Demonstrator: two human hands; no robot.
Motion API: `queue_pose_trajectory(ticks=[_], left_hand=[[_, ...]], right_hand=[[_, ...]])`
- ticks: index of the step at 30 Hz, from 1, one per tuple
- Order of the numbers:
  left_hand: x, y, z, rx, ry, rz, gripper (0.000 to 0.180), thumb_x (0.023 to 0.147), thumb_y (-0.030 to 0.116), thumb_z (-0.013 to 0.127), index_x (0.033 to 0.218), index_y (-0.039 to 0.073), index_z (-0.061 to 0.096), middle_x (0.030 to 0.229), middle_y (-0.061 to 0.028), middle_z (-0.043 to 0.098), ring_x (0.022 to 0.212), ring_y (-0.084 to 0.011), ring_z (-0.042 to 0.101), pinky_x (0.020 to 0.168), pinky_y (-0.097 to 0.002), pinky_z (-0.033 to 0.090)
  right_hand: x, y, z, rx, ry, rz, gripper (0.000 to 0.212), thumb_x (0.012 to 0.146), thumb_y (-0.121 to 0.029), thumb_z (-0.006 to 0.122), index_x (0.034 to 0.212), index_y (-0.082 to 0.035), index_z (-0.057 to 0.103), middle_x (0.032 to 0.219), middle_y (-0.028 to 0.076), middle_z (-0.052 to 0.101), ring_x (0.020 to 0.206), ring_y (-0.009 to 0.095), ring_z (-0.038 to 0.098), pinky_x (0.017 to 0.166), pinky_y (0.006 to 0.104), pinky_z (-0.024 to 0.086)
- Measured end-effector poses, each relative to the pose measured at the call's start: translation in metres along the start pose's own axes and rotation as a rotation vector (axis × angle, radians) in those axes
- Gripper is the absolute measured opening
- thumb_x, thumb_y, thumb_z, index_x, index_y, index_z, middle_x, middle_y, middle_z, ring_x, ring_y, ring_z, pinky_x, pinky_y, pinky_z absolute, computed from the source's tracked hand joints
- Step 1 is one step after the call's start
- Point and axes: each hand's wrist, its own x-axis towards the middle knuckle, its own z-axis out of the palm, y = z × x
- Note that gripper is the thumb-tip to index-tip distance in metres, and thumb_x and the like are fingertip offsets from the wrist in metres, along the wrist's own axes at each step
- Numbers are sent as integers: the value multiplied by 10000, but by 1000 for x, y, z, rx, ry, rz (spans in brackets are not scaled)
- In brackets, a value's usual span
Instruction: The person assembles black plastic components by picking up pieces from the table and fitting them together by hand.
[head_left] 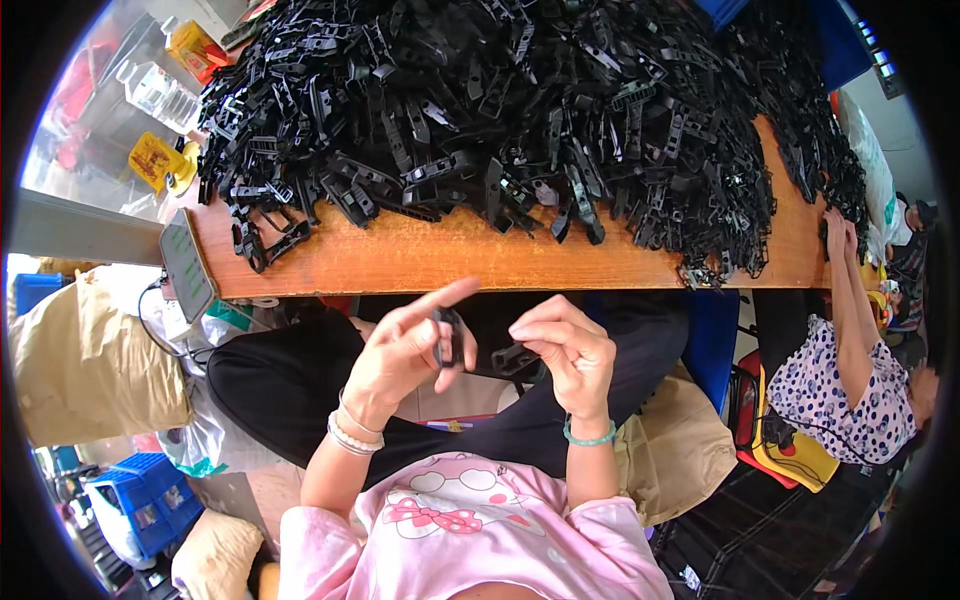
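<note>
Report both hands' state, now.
Left hand: closed, holding an elongated black plastic part.
Right hand: closed, fingertips pinching a small black plastic piece, exact shape unclear.

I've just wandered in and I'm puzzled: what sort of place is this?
Probably a small workshop or factory: black parts lie heaped across a wooden table, another person reaches toward more of them at the right, and a blue crate sits at the lower left.
</note>
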Motion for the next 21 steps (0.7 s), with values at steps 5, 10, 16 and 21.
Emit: queue_pose_trajectory(ticks=[5, 10, 16, 21], left_hand=[[-8, -4, 6, -222, -106, -277, 621, 967, 250, 494, 1455, 12, 193, 782, -173, 605, 471, -171, 557, 368, -222, 390], [-11, -12, 3, -277, -75, -275, 609, 931, 255, 564, 1372, -72, 298, 714, -189, 566, 405, -179, 500, 280, -205, 321], [-13, -17, 1, -301, -60, -260, 584, 938, 261, 554, 1394, -11, 312, 704, -204, 570, 334, -127, 425, 300, -201, 330], [-13, -14, -5, -308, -160, -188, 595, 959, 254, 520, 1447, 43, 252, 773, -137, 605, 455, -163, 547, 410, -236, 415]], right_hand=[[20, -7, 11, -122, -193, -123, 165, 754, -1, 665, 893, -78, 708, 926, 67, 623, 827, 202, 569, 696, 289, 455], [27, -6, 14, -164, -267, -251, 204, 713, -7, 648, 895, -83, 698, 972, 70, 631, 846, 237, 578, 730, 339, 463], [36, -3, 15, -212, -324, -323, 241, 727, 32, 603, 922, -80, 692, 1017, 86, 629, 863, 247, 586, 731, 348, 474], [31, -9, 17, -236, -176, -94, 375, 746, 128, 554, 1055, -52, 668, 1136, 134, 588, 920, 264, 590, 754, 350, 496]])
